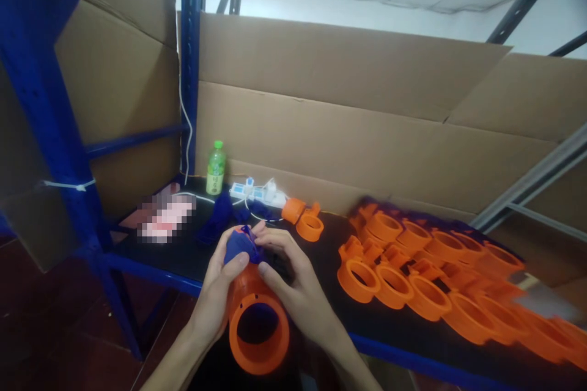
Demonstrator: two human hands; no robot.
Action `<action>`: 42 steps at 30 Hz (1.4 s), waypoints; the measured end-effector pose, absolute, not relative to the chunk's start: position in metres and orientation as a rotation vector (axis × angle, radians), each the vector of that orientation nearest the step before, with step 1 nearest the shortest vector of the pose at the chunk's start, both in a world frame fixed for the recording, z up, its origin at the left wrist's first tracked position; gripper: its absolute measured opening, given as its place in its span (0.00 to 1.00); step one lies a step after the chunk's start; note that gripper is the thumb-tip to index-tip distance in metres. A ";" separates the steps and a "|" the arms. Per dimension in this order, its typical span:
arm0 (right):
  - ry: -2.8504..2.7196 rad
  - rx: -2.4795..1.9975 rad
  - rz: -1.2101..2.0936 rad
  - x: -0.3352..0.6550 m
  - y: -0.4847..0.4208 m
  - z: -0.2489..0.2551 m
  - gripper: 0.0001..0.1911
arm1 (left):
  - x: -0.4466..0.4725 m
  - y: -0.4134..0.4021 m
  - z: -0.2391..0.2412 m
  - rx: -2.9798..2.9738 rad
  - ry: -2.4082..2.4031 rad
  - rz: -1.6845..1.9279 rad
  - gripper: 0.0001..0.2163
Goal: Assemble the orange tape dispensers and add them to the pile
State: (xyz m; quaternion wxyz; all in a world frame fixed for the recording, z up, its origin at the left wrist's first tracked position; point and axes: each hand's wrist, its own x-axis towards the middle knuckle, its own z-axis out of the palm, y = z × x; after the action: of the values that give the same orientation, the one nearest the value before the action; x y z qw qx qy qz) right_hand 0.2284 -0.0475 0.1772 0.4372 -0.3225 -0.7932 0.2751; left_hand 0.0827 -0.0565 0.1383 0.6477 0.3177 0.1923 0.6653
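Observation:
An orange tubular part with a wide round opening points toward me, held in front of the table edge. My left hand is closed round its far end, with the thumb pressed on a dark blue cloth-like piece that covers that end. From the other side, my right hand pinches the same blue piece near its gathered top, its thumb close to the orange surface. A little orange shows through at the top of the blue piece. The undersides of both hands are hidden.
Several orange ring parts stand in rows on the black tabletop at right. Two more orange parts lie near a white power strip. A green-capped bottle, crumpled blue cloth and a blue rack post are at left.

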 end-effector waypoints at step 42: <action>-1.354 -0.935 1.049 0.237 -0.070 0.141 0.11 | 0.072 -0.068 0.144 1.327 0.544 1.330 0.35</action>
State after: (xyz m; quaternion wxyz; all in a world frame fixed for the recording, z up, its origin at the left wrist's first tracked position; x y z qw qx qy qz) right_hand 0.2371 -0.0701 0.1406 0.5607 -0.3969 -0.5744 0.4450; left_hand 0.0716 -0.0678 0.1440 0.5585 0.5628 0.2306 0.5640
